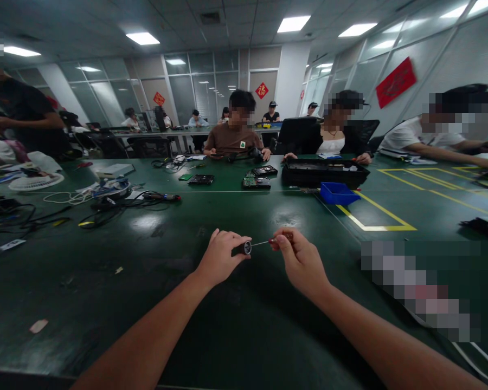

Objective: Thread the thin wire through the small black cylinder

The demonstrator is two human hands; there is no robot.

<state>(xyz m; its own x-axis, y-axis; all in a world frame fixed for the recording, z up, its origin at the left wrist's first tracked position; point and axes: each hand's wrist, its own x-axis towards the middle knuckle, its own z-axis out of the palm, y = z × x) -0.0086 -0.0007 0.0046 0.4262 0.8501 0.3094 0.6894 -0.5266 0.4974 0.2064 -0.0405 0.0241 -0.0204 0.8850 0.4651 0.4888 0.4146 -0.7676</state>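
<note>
Between thumb and fingers, my left hand (222, 254) grips a small dark cylindrical part (247, 248), its round, light-rimmed end turned to the right. A screwdriver (273, 241) with a thin metal shaft and a reddish handle is in my right hand (299, 257), whose fingers are closed around the handle. The shaft points left, its tip at or very near the part's round end; I cannot tell whether it is inside. Both hands are above the green table (236, 336).
A blue tray (339, 193) stands beside a long black housing (325, 172) at the back right. Hard drives (257, 183) lie at the far middle. Tangled cables (106, 214) and a white fan-like part (36, 181) are on the left. Several people sit across the table.
</note>
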